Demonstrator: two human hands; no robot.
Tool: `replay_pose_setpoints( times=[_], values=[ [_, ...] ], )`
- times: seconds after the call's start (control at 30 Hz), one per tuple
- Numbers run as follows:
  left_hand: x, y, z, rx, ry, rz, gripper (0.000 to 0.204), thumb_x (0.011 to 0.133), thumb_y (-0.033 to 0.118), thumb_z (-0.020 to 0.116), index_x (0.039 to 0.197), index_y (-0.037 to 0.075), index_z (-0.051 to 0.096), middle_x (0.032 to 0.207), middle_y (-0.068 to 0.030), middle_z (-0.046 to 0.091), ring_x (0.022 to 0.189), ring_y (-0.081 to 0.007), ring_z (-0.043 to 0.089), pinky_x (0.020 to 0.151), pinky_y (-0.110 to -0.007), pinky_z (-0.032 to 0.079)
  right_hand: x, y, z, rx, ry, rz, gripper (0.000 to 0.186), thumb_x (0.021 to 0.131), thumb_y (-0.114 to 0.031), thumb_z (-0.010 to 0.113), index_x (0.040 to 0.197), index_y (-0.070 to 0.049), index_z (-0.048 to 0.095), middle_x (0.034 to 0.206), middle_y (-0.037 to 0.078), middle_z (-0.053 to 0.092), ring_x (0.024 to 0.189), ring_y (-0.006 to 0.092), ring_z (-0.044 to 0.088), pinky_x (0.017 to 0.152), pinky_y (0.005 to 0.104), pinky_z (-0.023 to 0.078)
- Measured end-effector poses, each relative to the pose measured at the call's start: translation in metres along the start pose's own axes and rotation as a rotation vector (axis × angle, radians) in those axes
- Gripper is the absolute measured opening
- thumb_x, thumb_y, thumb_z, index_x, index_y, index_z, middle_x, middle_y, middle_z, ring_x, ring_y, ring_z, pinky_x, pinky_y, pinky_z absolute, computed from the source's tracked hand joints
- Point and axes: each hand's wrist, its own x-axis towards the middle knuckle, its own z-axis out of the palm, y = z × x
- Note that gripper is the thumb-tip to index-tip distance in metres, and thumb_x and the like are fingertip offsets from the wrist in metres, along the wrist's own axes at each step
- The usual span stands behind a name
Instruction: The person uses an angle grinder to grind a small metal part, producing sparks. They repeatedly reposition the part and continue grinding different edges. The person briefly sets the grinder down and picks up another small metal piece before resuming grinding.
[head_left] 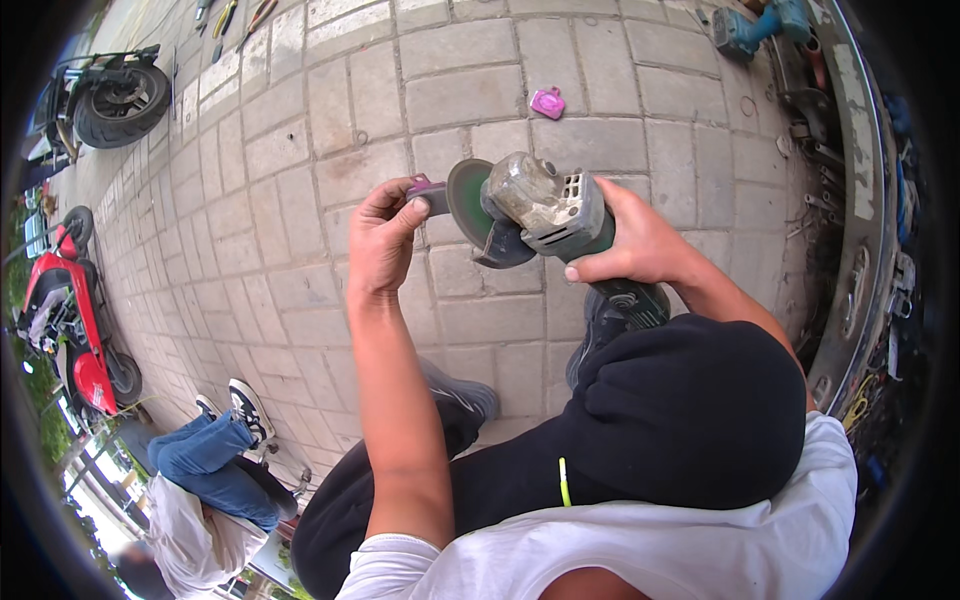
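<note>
My right hand (637, 238) is closed round the body of an angle grinder (545, 205), its grey metal head pointing away from me. The grinder's green cutting disc (468, 208) faces left, with a dark guard (504, 247) beneath it. Between the thumb and fingers of my left hand (383, 240) is a small brake pad (431, 198), dark grey with a purple edge. Its right end meets or nearly meets the disc's rim; I cannot tell which. A similar pink-purple piece (548, 102) lies on the paving beyond the grinder.
Pliers (262, 14) and other hand tools lie at the far left. A blue cordless tool (738, 35) is at the far right, near a metal-edged bench (862, 200) with wrenches beside it. A motorcycle wheel (122, 104), a red scooter (88, 330) and a seated person (210, 480) are left.
</note>
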Motion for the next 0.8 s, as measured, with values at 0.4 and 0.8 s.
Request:
replay_pose_setpoints(
  times=[0.4,0.8],
  values=[
    [-0.001,-0.001,0.012,-0.223,0.009,0.000,0.029,0.083,0.000,0.073,0.111,-0.003,0.066,0.103,-0.0136,0.070,0.092,-0.0197,0.066,0.082,-0.031,0.052,0.001,0.006,0.002,0.067,-0.037,-0.027,0.086,0.059,-0.021,0.085,0.130,0.006,0.046,0.119,0.015,0.060,0.111,0.0220,0.056,0.100,0.0335,0.042],
    [0.000,-0.003,-0.002,-0.216,-0.031,-0.002,0.028,0.083,-0.001,0.072,0.110,0.000,0.067,0.103,-0.0124,0.070,0.096,-0.0223,0.066,0.087,-0.035,0.053,0.002,-0.004,0.002,0.109,-0.066,-0.015,0.083,0.061,-0.020,0.085,0.129,0.006,0.047,0.117,0.013,0.061,0.110,0.0212,0.057,0.099,0.0330,0.042]
  ],
)
